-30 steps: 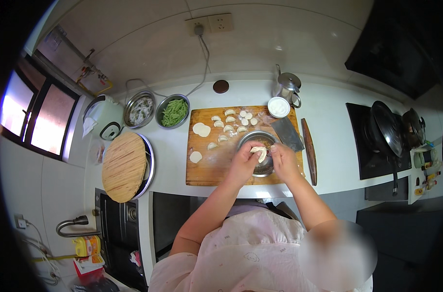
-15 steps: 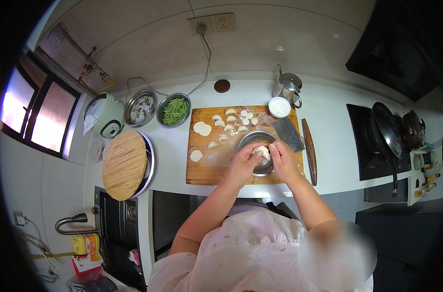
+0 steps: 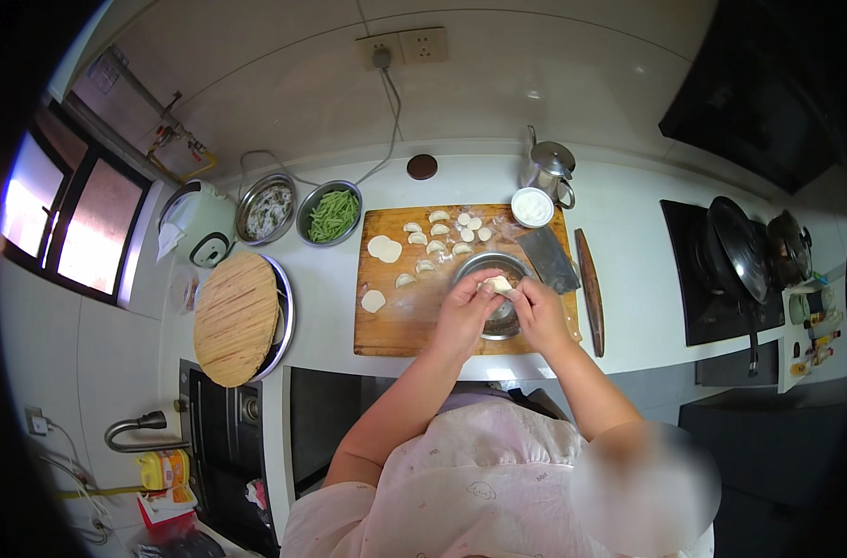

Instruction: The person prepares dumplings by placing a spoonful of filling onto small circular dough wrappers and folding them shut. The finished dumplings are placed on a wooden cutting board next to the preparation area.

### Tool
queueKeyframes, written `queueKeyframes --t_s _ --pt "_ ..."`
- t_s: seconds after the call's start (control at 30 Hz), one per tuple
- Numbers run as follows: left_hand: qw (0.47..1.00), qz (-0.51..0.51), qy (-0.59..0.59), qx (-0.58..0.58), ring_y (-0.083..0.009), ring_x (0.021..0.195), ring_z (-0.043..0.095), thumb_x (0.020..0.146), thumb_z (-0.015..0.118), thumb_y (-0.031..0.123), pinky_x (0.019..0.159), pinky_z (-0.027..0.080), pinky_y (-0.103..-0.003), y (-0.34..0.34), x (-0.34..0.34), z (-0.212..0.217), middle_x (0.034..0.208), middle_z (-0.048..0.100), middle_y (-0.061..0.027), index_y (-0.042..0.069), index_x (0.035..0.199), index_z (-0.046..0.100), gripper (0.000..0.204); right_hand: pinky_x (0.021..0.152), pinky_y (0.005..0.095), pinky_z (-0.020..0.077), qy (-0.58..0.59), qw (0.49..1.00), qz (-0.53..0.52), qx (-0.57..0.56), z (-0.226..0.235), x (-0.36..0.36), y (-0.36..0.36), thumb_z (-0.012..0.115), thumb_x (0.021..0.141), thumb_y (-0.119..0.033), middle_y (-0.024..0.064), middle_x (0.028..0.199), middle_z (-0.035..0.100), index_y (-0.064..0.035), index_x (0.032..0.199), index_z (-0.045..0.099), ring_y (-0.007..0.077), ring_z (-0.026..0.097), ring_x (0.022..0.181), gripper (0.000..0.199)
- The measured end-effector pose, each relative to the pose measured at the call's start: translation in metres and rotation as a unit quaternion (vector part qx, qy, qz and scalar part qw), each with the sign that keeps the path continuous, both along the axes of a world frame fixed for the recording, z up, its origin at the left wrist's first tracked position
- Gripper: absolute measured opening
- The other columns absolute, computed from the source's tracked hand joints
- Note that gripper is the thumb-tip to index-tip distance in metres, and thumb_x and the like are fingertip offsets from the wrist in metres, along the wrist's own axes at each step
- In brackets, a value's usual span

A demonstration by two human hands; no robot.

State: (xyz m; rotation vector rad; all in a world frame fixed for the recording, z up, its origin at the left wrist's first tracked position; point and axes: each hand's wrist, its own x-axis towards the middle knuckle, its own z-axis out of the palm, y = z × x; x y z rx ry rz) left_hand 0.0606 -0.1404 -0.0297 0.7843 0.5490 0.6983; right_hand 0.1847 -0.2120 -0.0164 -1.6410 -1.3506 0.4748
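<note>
Here, both bare hands meet over a metal bowl (image 3: 503, 327), working on one pale dough piece (image 3: 498, 285). The left hand (image 3: 465, 314) pinches it between thumb and fingers, and the right hand (image 3: 538, 310) has its thumb and fingertips closed on the right end, so the dough sits between the two, above the bowl; the fingers hide part of it. The bowl stands on the right part of a wooden cutting board (image 3: 395, 330), which lies near the front edge of the white bench (image 3: 628, 279). Behind and to the left of the hands, folded dumplings (image 3: 425, 266) lie in loose rows, with small dough rounds (image 3: 469, 234) near their right end. Flat wrappers (image 3: 384, 248) rest farther left, two overlapping and one apart, nearer the front. A cleaver (image 3: 547, 260) lies just beyond the right hand, its blade slanting across the board, and a dark rolling pin (image 3: 590, 293) lies on the bench beside the board's right edge. A white bowl (image 3: 533, 224) of white powder stands at the far right corner, near a metal kettle (image 3: 551, 166). Cut green vegetables (image 3: 334, 217) fill a metal bowl past the far left corner.
</note>
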Motion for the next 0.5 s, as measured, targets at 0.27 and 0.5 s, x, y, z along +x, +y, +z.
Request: queueKeyframes --t_s 0.27,0.5 --pt "0.994 0.028 -0.063 -0.085 -0.0163 0.100 0.051 0.094 0.040 0.010 0.092 0.042 -0.032 0.000 0.001 -0.003 0.109 0.051 -0.0089 0.000 0.112 0.050 0.023 0.056 0.0398 0.0403 -0.015 0.999 -0.029 0.035 -0.011 -0.009 0.009 0.053 0.084 -0.012 0.0162 0.068 0.053 -0.0012 0.075 0.050 0.0335 0.052 0.063 0.014" --pt "0.969 0.018 -0.146 -0.199 -0.0226 0.109 0.047 0.096 0.030 0.027 0.097 0.036 -0.034 0.006 -0.009 -0.007 0.114 0.049 -0.0137 0.000 0.121 0.039 0.038 0.073 0.0377 0.0437 -0.083 0.977 -0.102 0.169 0.004 -0.023 0.027 0.057 0.077 -0.007 0.0123 0.083 0.057 -0.0019 0.082 0.055 0.0317 0.055 0.082 0.007"
